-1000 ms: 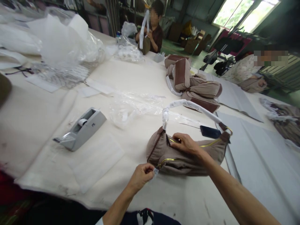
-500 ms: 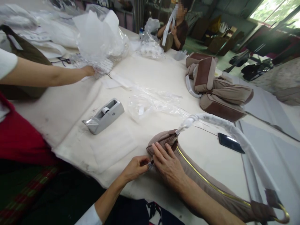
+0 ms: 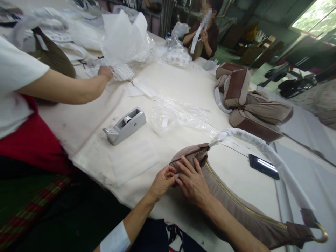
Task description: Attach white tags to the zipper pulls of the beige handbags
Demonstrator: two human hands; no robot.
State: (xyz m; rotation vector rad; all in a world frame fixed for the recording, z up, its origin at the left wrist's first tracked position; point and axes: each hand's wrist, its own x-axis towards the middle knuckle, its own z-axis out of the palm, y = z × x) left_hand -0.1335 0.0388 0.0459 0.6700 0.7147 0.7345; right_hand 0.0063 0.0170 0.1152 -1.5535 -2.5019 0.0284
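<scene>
A taupe handbag with a gold zip lies along the front edge of the table, its long handle wrapped in white. My right hand grips the bag's left end, fingers pressed over the ribbed fabric and thumb at its lower edge. Against that same edge, the fingertips of my left hand pinch together. A small pale bit shows between the two hands, too small and hidden to name. Left of the bag are a flat white sheet and a grey tape dispenser.
Clear plastic wrapping lies mid-table. A pile of taupe and brown bags sits at the right, with a phone nearer. A co-worker's arm reaches in from the left. Another person holds a bag at the far end.
My left hand has moved up against the bag's end, closer to my right thumb. The view has shifted slightly left. The co-worker at the left has bent the reaching arm more.
</scene>
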